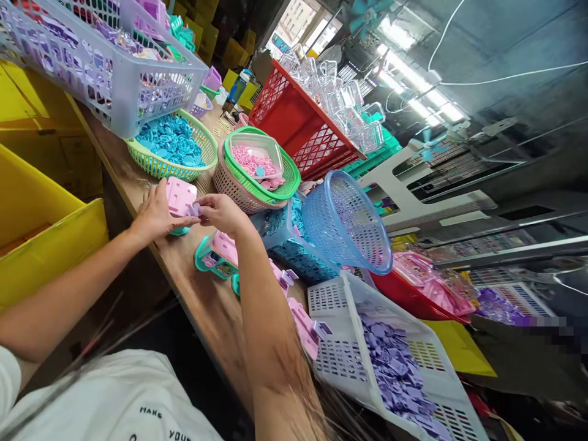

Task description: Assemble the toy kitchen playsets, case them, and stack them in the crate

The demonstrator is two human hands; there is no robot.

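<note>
My left hand [155, 213] is closed round the side of a pink and teal plastic toy piece [180, 195], its thumb along the near edge. At the right edge of that piece, my right hand [223, 213] pinches a small purple plastic part [193, 210]. The purple part touches or nearly touches the pink top; the exact contact is hidden by fingers. Under and beside my right forearm stand more pink and teal toy pieces [214, 256], partly covered by the arm. Further right, a pink piece [303, 327] carries a purple part on its end.
A white crate [337, 361] of purple parts stands at the right, near a blue basket [351, 220]. Beyond my hands are a green basket [209, 144] of blue discs and stacked baskets [229, 184] with pink bits. A red crate [298, 122] stands behind; yellow boxes [46, 245] are left.
</note>
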